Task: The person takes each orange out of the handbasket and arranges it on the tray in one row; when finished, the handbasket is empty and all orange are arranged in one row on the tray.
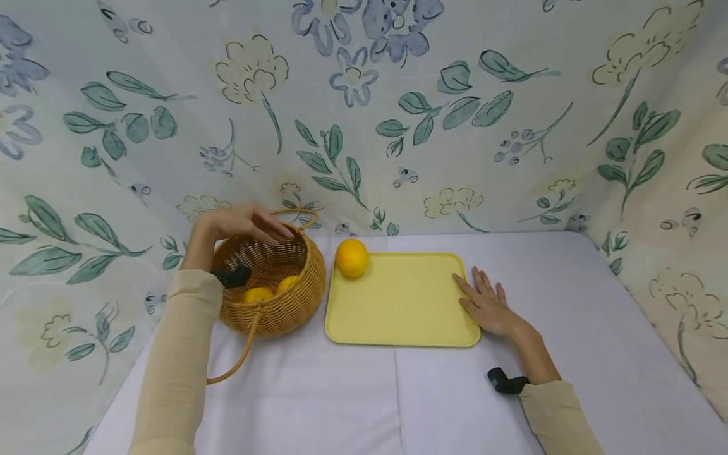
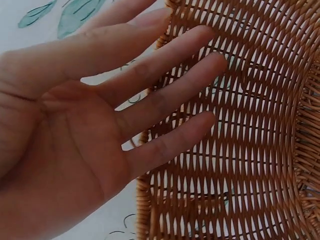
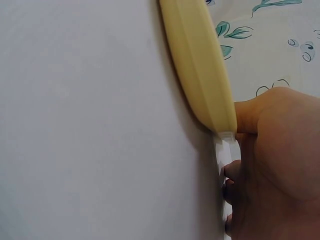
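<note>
A round orange [image 1: 352, 258] lies in the far left corner of the yellow rectangular tray [image 1: 404, 300]. To the tray's left stands a woven wicker basket [image 1: 296, 303], with two yellow-orange fruits [image 1: 258, 294] visible inside. My left hand [image 1: 244, 222] is over the basket's far rim, its fingers extended and nothing in its palm; the left wrist view shows the fingers spread before the woven wall [image 2: 260, 130]. At the tray's right edge rests my right hand [image 1: 490, 306], fingers straight, with the thumb side at the rim. In the right wrist view its fingertips are partly hidden.
A white cloth [image 1: 318, 404] covers the table, with a seam running down its middle. One thin basket handle [image 1: 239, 363] hangs toward the front; the other rises at the back. Behind the table hangs a floral curtain [image 1: 364, 170].
</note>
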`<act>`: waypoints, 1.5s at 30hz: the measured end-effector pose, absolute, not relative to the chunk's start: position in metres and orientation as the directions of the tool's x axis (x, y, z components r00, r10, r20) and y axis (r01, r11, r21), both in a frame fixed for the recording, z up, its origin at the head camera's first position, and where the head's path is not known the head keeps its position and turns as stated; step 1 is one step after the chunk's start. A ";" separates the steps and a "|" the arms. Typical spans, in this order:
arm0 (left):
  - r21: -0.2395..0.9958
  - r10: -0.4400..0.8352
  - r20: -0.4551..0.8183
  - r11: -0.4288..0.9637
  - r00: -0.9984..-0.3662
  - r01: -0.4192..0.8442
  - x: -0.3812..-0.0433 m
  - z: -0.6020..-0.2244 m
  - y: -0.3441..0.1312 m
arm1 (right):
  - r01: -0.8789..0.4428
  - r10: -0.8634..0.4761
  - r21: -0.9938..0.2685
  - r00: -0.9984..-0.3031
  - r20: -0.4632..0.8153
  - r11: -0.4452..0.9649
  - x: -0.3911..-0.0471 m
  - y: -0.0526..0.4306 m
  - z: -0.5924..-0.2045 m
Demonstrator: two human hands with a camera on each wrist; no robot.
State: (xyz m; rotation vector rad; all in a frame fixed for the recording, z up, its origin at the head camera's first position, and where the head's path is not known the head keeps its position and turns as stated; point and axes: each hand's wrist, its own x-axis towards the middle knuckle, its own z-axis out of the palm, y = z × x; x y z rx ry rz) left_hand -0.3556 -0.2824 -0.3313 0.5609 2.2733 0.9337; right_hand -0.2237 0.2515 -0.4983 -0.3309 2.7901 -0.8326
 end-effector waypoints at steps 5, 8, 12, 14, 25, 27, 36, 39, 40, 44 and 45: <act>0.697 0.608 -0.442 0.696 -0.660 0.175 -0.359 -0.335 -0.277 | -0.160 -0.280 -0.568 -0.951 -0.131 0.807 -0.222 0.250 -0.495; 0.693 0.621 -0.473 0.700 -0.625 0.170 -0.362 -0.341 -0.275 | -0.165 -0.283 -0.569 -0.951 -0.125 0.805 -0.222 0.248 -0.494; 0.714 0.612 -0.530 0.696 -0.588 0.081 -0.363 -0.352 -0.281 | -0.169 -0.287 -0.573 -0.950 -0.121 0.802 -0.222 0.245 -0.493; 0.712 0.593 -0.570 0.702 -0.568 0.019 -0.363 -0.358 -0.285 | -0.169 -0.286 -0.569 -0.950 -0.122 0.804 -0.222 0.245 -0.492; 0.687 0.575 -0.678 0.718 -0.457 -0.116 -0.369 -0.386 -0.287 | -0.164 -0.277 -0.569 -0.954 -0.118 0.806 -0.222 0.251 -0.492; 0.679 0.561 -0.694 0.719 -0.451 -0.151 -0.369 -0.390 -0.287 | -0.162 -0.277 -0.569 -0.953 -0.120 0.806 -0.223 0.251 -0.493; 0.704 0.581 -0.688 0.679 -0.435 -0.207 -0.368 -0.398 -0.284 | -0.166 -0.276 -0.568 -0.954 -0.113 0.806 -0.223 0.253 -0.496; 0.714 0.590 -0.683 0.664 -0.431 -0.223 -0.369 -0.401 -0.283 | -0.168 -0.276 -0.564 -0.954 -0.112 0.809 -0.223 0.254 -0.496; 0.716 0.594 -0.681 0.662 -0.429 -0.221 -0.369 -0.401 -0.283 | -0.168 -0.277 -0.565 -0.954 -0.113 0.808 -0.223 0.254 -0.497; 0.724 0.609 -0.676 0.653 -0.414 -0.223 -0.369 -0.402 -0.282 | -0.165 -0.278 -0.569 -0.953 -0.118 0.805 -0.222 0.254 -0.498; 0.726 0.615 -0.676 0.650 -0.406 -0.224 -0.369 -0.402 -0.282 | -0.165 -0.279 -0.571 -0.953 -0.117 0.804 -0.222 0.253 -0.498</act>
